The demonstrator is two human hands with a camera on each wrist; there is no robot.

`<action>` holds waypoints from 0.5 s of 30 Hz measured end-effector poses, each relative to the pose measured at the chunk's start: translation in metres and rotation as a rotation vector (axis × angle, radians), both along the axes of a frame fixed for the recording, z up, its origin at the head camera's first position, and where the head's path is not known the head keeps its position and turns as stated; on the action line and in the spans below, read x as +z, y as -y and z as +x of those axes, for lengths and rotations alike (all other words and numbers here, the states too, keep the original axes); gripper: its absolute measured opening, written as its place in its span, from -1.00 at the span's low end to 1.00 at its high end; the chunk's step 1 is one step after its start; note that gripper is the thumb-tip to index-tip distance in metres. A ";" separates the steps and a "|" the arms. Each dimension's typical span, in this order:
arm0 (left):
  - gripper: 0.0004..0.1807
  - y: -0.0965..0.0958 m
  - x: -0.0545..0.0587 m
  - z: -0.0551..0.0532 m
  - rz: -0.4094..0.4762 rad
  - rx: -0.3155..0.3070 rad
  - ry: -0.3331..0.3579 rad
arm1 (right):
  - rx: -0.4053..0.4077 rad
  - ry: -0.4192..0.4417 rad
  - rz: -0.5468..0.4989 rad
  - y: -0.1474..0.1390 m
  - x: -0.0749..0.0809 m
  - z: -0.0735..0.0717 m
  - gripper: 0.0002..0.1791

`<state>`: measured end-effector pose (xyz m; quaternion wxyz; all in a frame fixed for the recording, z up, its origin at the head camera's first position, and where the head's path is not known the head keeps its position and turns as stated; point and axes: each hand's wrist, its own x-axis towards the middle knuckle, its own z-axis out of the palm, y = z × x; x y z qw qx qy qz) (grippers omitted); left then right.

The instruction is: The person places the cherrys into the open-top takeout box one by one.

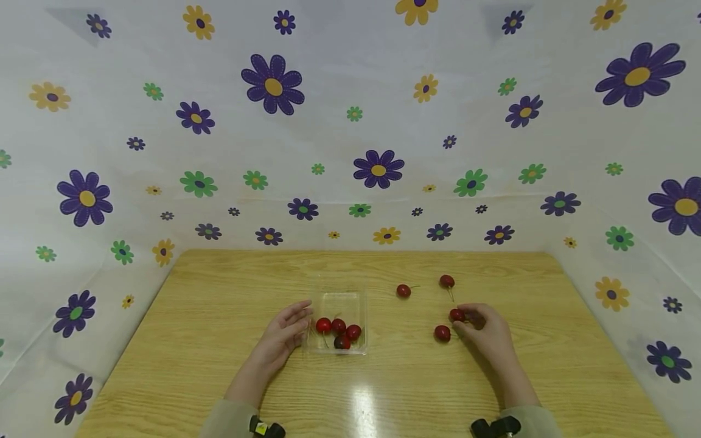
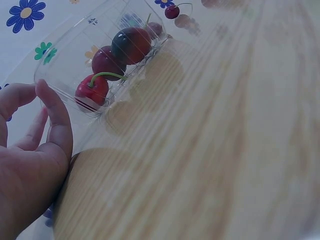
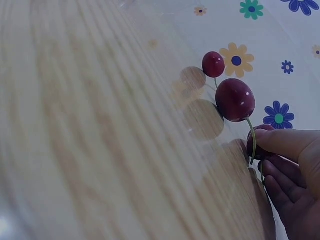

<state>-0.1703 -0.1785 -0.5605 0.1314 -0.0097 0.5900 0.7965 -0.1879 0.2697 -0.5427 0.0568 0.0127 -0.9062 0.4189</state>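
A clear plastic box [image 1: 341, 297] with several red cherries [image 1: 338, 326] in it stands on the table. At its left side is my left hand [image 1: 286, 333], fingers loosely bent, fingertips right at the rim; the left wrist view shows a red cherry [image 2: 92, 91] with a green stem through the near wall. My right hand [image 1: 488, 336] pinches a dark red cherry [image 1: 456, 315] between thumb and fingers. Nearby lies a loose cherry [image 1: 442, 333], seen in the right wrist view as a larger cherry [image 3: 235, 100] with its stem toward the thumb.
Farther back on the wooden table [image 1: 246, 274] lie two more cherries with stems, one cherry [image 1: 403, 291] right of the box and another cherry [image 1: 446, 281] beyond my right hand. A white flowered cloth [image 1: 328, 140] rises behind and at both sides.
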 end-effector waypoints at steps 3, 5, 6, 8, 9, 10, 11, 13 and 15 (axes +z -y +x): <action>-0.39 0.000 -0.002 0.000 0.003 -0.002 -0.008 | 0.005 -0.002 -0.004 -0.001 0.000 0.000 -0.58; -0.40 0.000 -0.002 0.000 0.006 -0.002 -0.010 | 0.007 -0.001 -0.005 -0.001 0.000 0.001 -0.58; -0.40 0.000 -0.002 0.000 0.008 -0.001 -0.010 | 0.007 -0.001 -0.004 -0.001 0.000 0.001 -0.58; -0.39 0.000 -0.002 0.000 0.009 -0.002 -0.011 | 0.007 0.000 -0.001 -0.001 0.000 0.000 -0.58; -0.39 0.000 -0.002 0.000 0.011 -0.002 -0.007 | 0.006 0.002 0.001 -0.001 0.000 0.000 -0.58; -0.39 0.000 -0.002 0.000 0.010 -0.001 -0.006 | 0.005 0.002 0.003 -0.001 0.000 0.000 -0.58; -0.39 0.000 -0.002 0.000 0.009 -0.001 -0.005 | 0.004 0.001 0.005 -0.001 0.000 -0.001 -0.58; -0.38 0.000 -0.002 -0.001 0.005 0.001 -0.003 | 0.003 -0.003 0.010 -0.001 0.000 -0.001 -0.58; -0.38 0.000 -0.002 -0.001 0.001 0.002 -0.001 | 0.004 -0.009 0.011 -0.001 0.000 -0.002 -0.59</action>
